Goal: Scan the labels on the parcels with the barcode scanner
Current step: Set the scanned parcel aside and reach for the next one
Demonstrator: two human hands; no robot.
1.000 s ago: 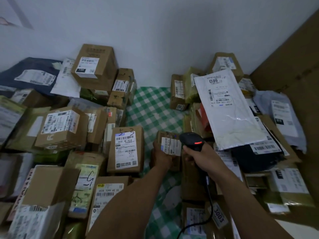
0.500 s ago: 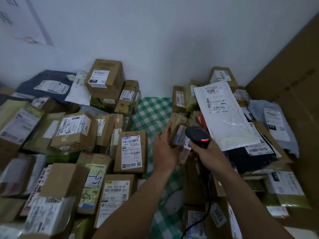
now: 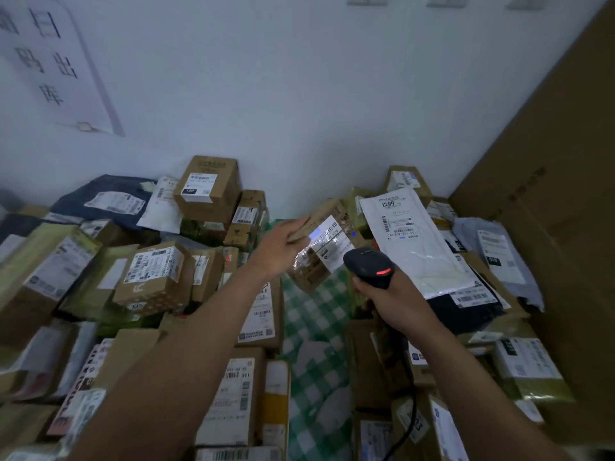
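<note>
cardboard, brown and wrapped in glossy tape, is what my left hand [image 3: 283,247] holds up: a small parcel [image 3: 312,271], lifted clear above the green checked cloth [image 3: 316,331] and tilted. my fingers are clamped along its upper edge, and my thumb is hidden behind it. its white label [image 3: 332,241] faces the barcode scanner [image 3: 367,266], and a pale blue patch of light sits on the label's left end.

my right hand [image 3: 396,301] is wrapped tight round the black scanner's handle, just right of the parcel and a little lower. the scanner's head is near the label but apart from it, and a red light glows on the back of the head. a black cable [image 3: 411,410] drops from the handle beside my right forearm toward the bottom of the view.

more parcels are heaped on both sides of the cloth strip. a white mailer [image 3: 412,257] marked 6813 leans on the right heap, just behind the scanner. a brown box [image 3: 209,191] tops the left heap against the white wall [image 3: 299,94]. a poster [image 3: 50,61] with large dark characters hangs on that wall at upper left. a big cardboard sheet [image 3: 549,194] stands along the right side.
</note>
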